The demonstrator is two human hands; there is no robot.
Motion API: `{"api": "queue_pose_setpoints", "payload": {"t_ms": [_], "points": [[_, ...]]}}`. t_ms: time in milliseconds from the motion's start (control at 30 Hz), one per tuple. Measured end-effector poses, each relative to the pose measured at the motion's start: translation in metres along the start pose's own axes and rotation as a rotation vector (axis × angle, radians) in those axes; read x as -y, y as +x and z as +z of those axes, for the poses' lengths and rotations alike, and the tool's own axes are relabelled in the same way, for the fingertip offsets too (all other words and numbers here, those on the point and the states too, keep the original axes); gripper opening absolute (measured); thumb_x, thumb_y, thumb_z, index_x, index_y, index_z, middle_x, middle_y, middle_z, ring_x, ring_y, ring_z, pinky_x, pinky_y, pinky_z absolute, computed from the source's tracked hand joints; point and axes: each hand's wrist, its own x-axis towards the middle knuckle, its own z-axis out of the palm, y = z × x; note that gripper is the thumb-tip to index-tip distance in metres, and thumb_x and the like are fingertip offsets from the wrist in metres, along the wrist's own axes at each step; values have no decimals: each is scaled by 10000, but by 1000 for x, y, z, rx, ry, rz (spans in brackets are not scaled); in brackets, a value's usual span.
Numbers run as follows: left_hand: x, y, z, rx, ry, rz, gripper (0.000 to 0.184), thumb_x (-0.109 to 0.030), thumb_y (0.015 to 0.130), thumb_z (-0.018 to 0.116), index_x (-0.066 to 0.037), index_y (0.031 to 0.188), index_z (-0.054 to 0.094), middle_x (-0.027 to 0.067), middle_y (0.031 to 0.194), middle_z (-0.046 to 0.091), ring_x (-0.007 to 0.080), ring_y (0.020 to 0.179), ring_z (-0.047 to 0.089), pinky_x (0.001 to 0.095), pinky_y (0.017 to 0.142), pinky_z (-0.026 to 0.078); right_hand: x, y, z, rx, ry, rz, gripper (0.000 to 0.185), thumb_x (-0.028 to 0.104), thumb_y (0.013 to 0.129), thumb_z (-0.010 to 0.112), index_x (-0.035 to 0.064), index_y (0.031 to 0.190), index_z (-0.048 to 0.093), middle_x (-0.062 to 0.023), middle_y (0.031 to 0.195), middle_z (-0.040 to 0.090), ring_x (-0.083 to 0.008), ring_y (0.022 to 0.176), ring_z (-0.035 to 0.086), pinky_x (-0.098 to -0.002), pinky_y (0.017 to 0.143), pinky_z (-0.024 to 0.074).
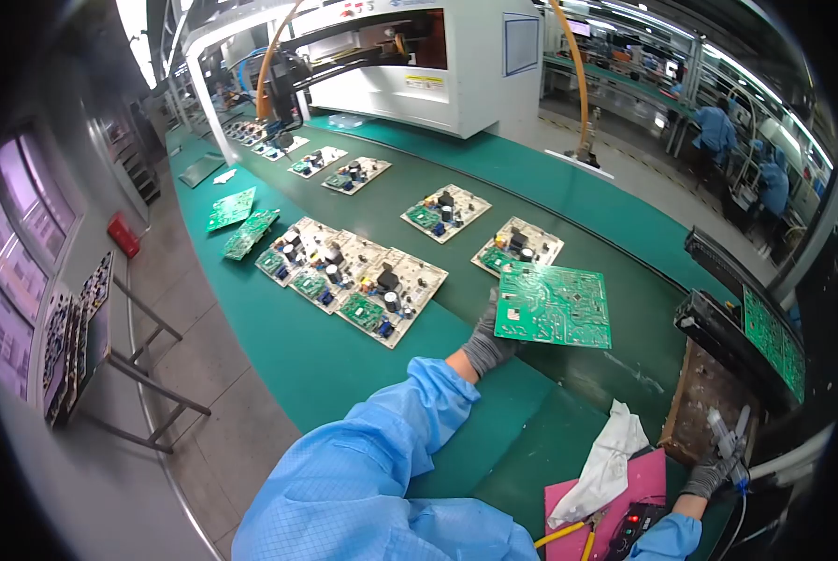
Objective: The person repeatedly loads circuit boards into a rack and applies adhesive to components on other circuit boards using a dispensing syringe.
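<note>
Here's your grey-gloved left hand (489,347), fingers closed on the left edge of a rectangular green circuit board (552,305), fingertips hidden beneath it, over the dark green belt (374,221). Right of that board and nearer you, your grey-gloved right hand (709,474) curls its fingers round a translucent syringe-like tool (724,436). Left of the board sit cream component-studded circuit boards (333,271); nearer you than it, a crumpled white cloth (602,463).

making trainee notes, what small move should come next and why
Perhaps bring the right hand with its clear syringe-like tool toward the green board: the left hand holds that board raised in view, and the tool is well apart from it.
</note>
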Motion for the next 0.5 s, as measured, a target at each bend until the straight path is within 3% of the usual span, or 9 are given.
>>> {"api": "queue_pose_setpoints", "payload": {"t_ms": [67, 167, 300, 367, 433, 467, 500], "points": [[1, 2, -6, -2, 2, 13, 530, -551, 782, 446, -126, 1096, 485, 74, 1049, 550, 251, 943, 538, 416, 807, 462, 2, -11, 0, 12, 16, 9, 337, 209, 853, 479, 47, 1147, 461, -118, 1146, 461, -202, 1072, 436, -287, 898, 382], [0, 2, -5, -3, 10, 21, 533, -554, 781, 443, -124, 1095, 483, 71, 1037, 552, 253, 946, 537, 421, 808, 463, 21, -50, 57, -212, -58, 72, 341, 217, 848, 488, 47, 1143, 467, -112, 1146, 465, -199, 1082, 437, -288, 883, 398], [0, -2, 2, 33, 22, 54, 454, -493, 803, 464, -128, 1070, 503, 61, 1028, 554, 243, 944, 533, 405, 815, 451, 13, -30, 30, -96, -61, 35, 333, 197, 835, 511, 53, 1131, 470, -104, 1106, 471, -187, 1029, 457, -266, 826, 425], [6, 13, -50, 13, 641, 437, 358, -400, 813, 472, -133, 1046, 521, 58, 1022, 557, 231, 935, 531, 386, 819, 438, 3, -25, 25, 7, -35, 36, 318, 188, 829, 520, 59, 1117, 476, -84, 1029, 478, -161, 951, 470, -254, 772, 443], [21, 13, -40, 1, 1193, 672, 267, -273, 796, 485, -139, 1018, 548, 57, 1006, 566, 225, 919, 529, 363, 815, 427, 1, -25, 20, 137, -25, 6, 305, 178, 823, 530, 65, 1102, 482, -65, 951, 486, -136, 872, 484, -242, 717, 462], [13, 5, -29, 63, 1970, 836, 257, -233, 778, 507, -136, 1010, 561, 63, 1002, 569, 231, 919, 530, 359, 813, 422, 0, -27, 18, 172, -39, -22, 298, 173, 821, 535, 68, 1095, 484, -55, 913, 489, -123, 833, 490, -236, 690, 471], [4, -8, -5, 48, 2641, 1229, 254, -193, 759, 529, -133, 1002, 574, 69, 998, 572, 238, 919, 530, 354, 812, 417, -1, -30, 18, 191, -38, -36, 291, 168, 818, 539, 71, 1087, 487, -45, 874, 493, -110, 794, 497, -231, 663, 480]]}}
